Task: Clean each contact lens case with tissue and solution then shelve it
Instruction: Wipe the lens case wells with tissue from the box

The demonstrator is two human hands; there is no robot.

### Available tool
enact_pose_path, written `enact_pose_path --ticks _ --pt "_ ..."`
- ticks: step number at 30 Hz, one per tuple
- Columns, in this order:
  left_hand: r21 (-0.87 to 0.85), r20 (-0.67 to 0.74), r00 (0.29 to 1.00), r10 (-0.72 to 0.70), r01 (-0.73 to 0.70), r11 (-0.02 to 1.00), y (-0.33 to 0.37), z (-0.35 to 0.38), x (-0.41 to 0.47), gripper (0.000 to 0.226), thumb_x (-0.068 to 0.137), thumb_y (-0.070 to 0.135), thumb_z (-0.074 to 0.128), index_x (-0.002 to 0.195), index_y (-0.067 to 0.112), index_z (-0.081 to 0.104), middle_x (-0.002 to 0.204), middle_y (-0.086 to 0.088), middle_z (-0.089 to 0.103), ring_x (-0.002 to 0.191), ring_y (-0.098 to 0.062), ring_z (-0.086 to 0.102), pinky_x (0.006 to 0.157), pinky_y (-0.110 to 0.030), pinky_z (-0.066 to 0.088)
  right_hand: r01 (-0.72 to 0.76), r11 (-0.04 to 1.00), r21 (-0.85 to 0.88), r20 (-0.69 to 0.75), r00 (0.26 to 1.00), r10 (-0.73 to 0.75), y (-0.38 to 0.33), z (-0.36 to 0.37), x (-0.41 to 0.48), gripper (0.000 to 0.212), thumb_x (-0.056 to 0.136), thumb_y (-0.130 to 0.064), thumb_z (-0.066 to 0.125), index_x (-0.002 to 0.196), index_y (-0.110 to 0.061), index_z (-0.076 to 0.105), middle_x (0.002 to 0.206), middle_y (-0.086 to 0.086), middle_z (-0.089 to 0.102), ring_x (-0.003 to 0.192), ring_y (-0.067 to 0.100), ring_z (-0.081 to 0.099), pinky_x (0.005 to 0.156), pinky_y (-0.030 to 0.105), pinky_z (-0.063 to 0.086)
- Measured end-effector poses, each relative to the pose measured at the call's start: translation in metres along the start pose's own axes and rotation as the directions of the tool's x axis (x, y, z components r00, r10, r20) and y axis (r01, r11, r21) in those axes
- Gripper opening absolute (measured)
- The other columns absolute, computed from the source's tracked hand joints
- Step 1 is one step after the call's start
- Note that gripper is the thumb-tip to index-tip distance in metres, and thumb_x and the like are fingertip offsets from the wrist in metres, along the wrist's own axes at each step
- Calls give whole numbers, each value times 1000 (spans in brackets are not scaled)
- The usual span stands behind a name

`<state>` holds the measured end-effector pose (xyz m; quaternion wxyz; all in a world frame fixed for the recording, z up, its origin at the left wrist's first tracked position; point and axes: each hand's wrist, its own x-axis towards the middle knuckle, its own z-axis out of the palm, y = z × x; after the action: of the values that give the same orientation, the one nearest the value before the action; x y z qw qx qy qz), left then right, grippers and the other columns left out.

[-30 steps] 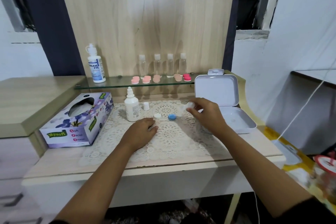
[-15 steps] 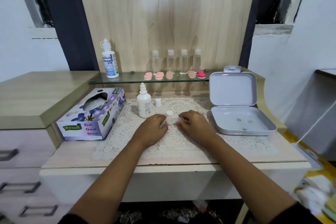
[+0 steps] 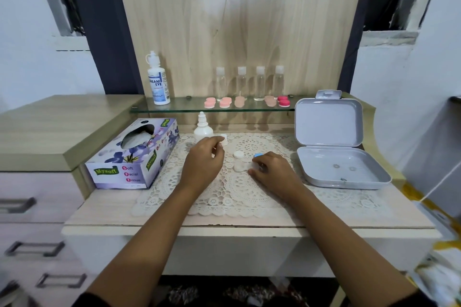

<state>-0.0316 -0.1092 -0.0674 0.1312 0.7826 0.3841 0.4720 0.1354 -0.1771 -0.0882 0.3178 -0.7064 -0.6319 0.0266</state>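
Note:
A white contact lens case (image 3: 240, 166) lies on the lace mat (image 3: 239, 189). My right hand (image 3: 273, 173) presses its fingertips on the case's right end. A blue cap (image 3: 258, 155) lies just beyond those fingers, and a white cap (image 3: 238, 154) sits beside it. My left hand (image 3: 202, 160) hovers to the left with curled fingers, thumb and forefinger close to a small white bottle cap (image 3: 224, 139). The uncapped solution bottle (image 3: 203, 129) stands just behind that hand. The tissue box (image 3: 134, 157) is at the left. Pink lens cases (image 3: 225, 102) sit on the glass shelf (image 3: 179, 108).
A tall Dream Eye bottle (image 3: 157, 80) and several clear bottles (image 3: 250, 82) stand on the shelf. An open grey box (image 3: 331, 147) with small items in its tray sits at the right. Drawers (image 3: 35, 248) are at the lower left. A white cord (image 3: 439, 188) hangs at the right.
My left hand has left the lens case and moved up and left toward the solution bottle and its cap. My right hand stays at the case. The blue and white caps are uncovered.

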Motion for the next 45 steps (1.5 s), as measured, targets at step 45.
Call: enact_pose_path --ticks 45 --pt "647 429 753 -498 128 752 -106 -123 80 25 91 9 49 104 11 70 116 -12 63 99 -28 55 73 -23 33 11 999 -36 -14 1000 -11 -2 -2 -2 32 87 -29 62 113 -12 64 106 8 61 99 24 52 80 28 37"
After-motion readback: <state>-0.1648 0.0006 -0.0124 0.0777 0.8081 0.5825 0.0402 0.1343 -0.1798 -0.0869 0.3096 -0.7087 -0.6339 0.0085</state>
